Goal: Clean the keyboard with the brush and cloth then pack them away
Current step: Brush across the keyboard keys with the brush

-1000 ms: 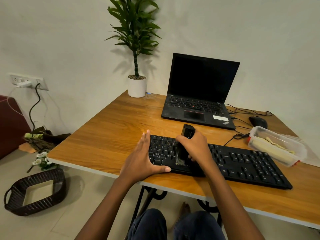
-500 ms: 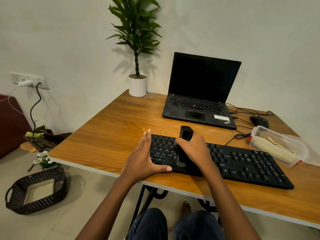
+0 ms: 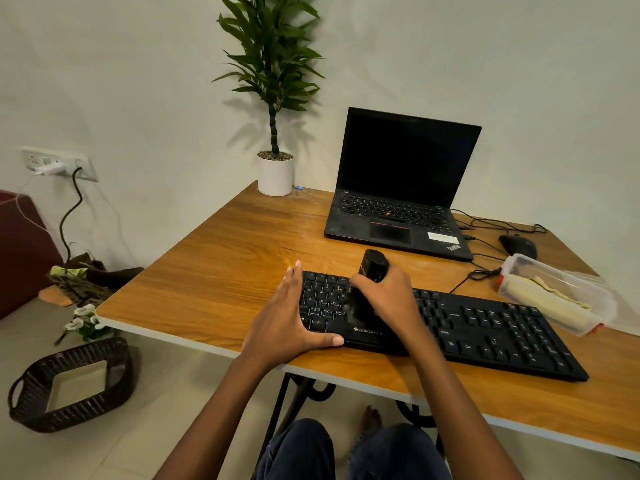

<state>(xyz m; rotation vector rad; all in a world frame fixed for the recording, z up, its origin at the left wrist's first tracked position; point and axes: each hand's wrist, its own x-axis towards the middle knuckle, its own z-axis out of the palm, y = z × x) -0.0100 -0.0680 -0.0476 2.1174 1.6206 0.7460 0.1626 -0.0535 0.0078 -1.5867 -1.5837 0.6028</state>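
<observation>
Head view: right grip (image 3: 388,299) curls tight round the brush (image 3: 372,268), bristle end down on the keyboard (image 3: 485,327) left keys. Left grip (image 3: 291,323) lies flat, fingers spread, pinning that end. A hard sweep could pop a keycap or shove the keyboard toward the worktop (image 3: 225,271) front edge (it's near). Open wood lies left; the box (image 3: 554,296) crowds the right.
</observation>
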